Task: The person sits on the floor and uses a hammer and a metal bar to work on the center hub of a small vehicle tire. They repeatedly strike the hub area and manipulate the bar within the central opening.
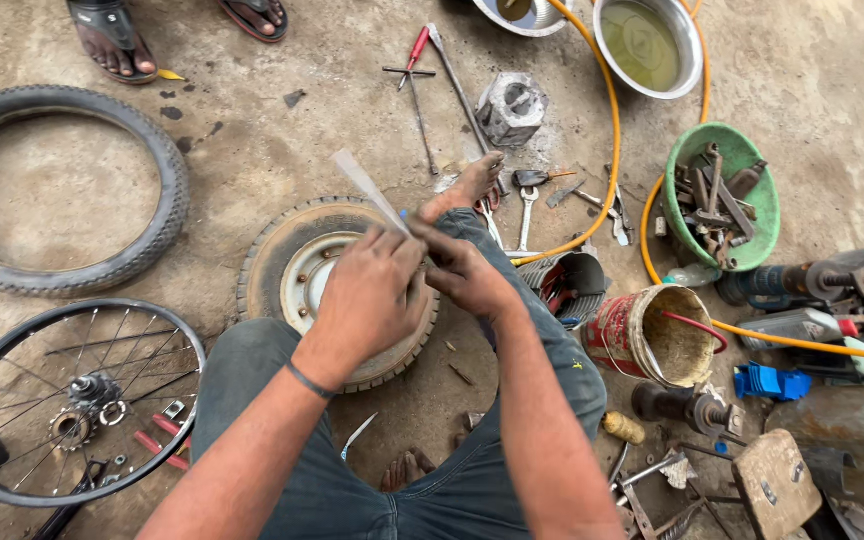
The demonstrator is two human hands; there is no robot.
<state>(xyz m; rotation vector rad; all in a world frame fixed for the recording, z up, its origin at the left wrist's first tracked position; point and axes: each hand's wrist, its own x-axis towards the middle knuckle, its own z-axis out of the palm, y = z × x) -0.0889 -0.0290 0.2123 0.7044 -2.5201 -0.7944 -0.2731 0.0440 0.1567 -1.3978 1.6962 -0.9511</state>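
Observation:
My left hand (372, 295) and my right hand (464, 270) meet over a small tyre on a white metal rim (297, 270) that lies flat on the concrete. Both hands pinch a thin pale strip (365, 187), which sticks up and away to the upper left. My right leg stretches across the wheel, its bare foot (472, 185) resting beyond it. A dark band circles my left wrist.
A loose bicycle tyre (62, 190) lies at left, a spoked wheel with sprocket (77, 400) at lower left. Spanners and a screwdriver (417, 60) lie ahead. A green basin of metal parts (722, 195), rusty bucket (647, 335), orange hose (612, 140) and another person's sandalled feet (117, 40) surround me.

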